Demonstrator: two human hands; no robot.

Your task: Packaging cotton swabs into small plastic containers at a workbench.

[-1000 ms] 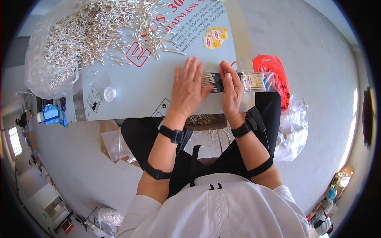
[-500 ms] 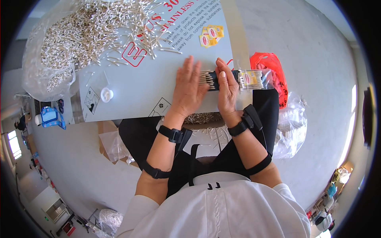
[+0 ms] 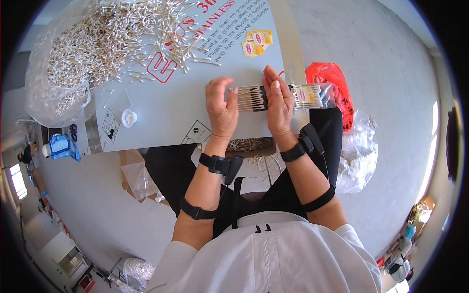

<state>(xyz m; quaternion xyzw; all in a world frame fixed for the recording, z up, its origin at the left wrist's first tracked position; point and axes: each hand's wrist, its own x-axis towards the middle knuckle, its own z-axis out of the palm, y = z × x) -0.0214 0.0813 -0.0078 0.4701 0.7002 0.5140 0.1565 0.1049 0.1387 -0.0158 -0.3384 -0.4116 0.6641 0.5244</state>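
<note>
A row of cotton swabs (image 3: pixel 251 98) lies side by side on a dark flat strip near the table's right end. My left hand (image 3: pixel 222 106) is at the row's left end, fingers bent and thumb apart, with nothing visible in it. Over the dark strip lies my right hand (image 3: pixel 279 108), its fingers stretched out; what is under the palm is hidden. Just right of that hand, more swabs and a yellow label (image 3: pixel 306 94) show in a clear bag (image 3: pixel 328 94) reaching past the table's edge.
A big clear bag (image 3: pixel 36 93) of loose swabs spills over the far left of the table (image 3: pixel 161 117). Several yellow labels (image 3: pixel 256 43) lie farther back. A small white tub (image 3: pixel 129 118) stands at the left. A red bag (image 3: pixel 344 80) hangs beyond the right edge.
My left hand has drawn back left off the swabs, its fingers now bent, and more of the row shows. My right hand stays over the dark strip.
</note>
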